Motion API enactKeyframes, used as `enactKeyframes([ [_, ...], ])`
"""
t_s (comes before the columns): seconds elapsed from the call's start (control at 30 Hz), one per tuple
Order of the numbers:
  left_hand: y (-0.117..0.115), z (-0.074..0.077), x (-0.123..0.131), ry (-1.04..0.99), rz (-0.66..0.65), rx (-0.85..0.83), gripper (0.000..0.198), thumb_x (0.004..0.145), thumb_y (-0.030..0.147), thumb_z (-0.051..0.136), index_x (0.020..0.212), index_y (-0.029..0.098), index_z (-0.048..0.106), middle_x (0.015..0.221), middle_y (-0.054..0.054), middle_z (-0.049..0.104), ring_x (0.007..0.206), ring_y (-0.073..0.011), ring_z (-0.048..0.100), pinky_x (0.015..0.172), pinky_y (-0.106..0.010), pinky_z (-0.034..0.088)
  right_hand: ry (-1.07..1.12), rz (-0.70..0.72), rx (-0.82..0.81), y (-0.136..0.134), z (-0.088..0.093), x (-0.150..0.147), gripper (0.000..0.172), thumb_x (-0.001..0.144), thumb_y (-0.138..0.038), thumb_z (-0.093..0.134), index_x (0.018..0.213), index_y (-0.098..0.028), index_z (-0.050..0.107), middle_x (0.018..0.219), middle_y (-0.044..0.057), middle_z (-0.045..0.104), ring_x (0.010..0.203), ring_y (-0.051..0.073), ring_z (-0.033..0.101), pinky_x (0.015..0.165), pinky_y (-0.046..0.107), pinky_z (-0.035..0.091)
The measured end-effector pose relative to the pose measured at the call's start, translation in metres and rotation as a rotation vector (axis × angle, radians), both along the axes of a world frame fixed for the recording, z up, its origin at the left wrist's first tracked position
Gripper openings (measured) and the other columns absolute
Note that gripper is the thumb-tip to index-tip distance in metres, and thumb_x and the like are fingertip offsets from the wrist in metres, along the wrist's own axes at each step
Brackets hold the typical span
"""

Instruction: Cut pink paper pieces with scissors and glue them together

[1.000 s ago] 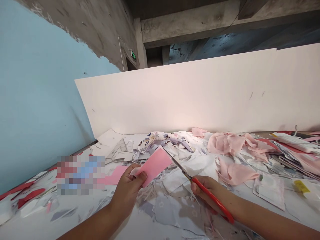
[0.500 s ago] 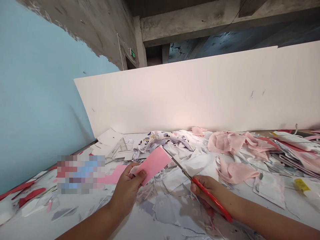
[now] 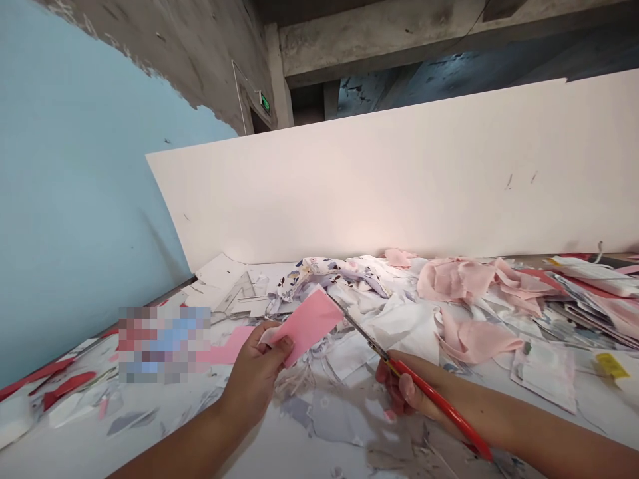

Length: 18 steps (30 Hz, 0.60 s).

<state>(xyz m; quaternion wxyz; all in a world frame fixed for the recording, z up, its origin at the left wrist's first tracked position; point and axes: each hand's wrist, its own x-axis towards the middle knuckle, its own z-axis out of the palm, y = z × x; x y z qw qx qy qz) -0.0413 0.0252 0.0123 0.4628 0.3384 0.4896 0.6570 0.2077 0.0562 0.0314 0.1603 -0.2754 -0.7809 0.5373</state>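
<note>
The left hand (image 3: 254, 379) pinches a pink swatch (image 3: 307, 326); the right hand (image 3: 414, 392) grips red scissors (image 3: 439, 406), tips just beside it. Fabric scraps (image 3: 462, 279) cover the table (image 3: 279, 446), before a white board (image 3: 399, 173), a blue wall (image 3: 74, 199) and a concrete beam (image 3: 379, 46).

Soft, even indoor light brightens the pink rectangular swatch (image 3: 307, 326) and the tall white board (image 3: 349, 179); the grey concrete ceiling beam (image 3: 379, 46) sits dim, and wide-angle distortion bends the edges.
</note>
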Motion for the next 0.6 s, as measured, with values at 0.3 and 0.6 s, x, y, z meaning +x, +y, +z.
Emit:
enactKeyframes([
  [0.3, -0.002, 0.001, 0.001, 0.002, -0.023, 0.012, 0.042, 0.056, 0.029, 0.07, 0.089, 0.02, 0.046, 0.057, 0.006, 0.051, 0.051, -0.0064, 0.046, 0.055, -0.02, 0.039, 0.129, -0.036, -0.084, 0.007, -0.02, 0.002, 0.043, 0.081, -0.054, 0.03, 0.088, -0.015, 0.047, 0.076, 0.0, 0.036, 0.067, 0.01, 0.044, 0.075, 0.034, 0.048],
  [0.6, -0.002, -0.001, 0.001, 0.023, -0.051, 0.011, 0.04, 0.056, 0.031, 0.07, 0.086, 0.021, 0.046, 0.056, 0.007, 0.05, 0.049, -0.0065, 0.044, 0.05, -0.019, 0.035, 0.098, -0.037, -0.088, 0.003, -0.016, 0.003, 0.043, 0.08, -0.055, 0.03, 0.085, -0.016, 0.047, 0.084, 0.002, 0.039, 0.072, 0.012, 0.047, 0.079, 0.033, 0.047],
])
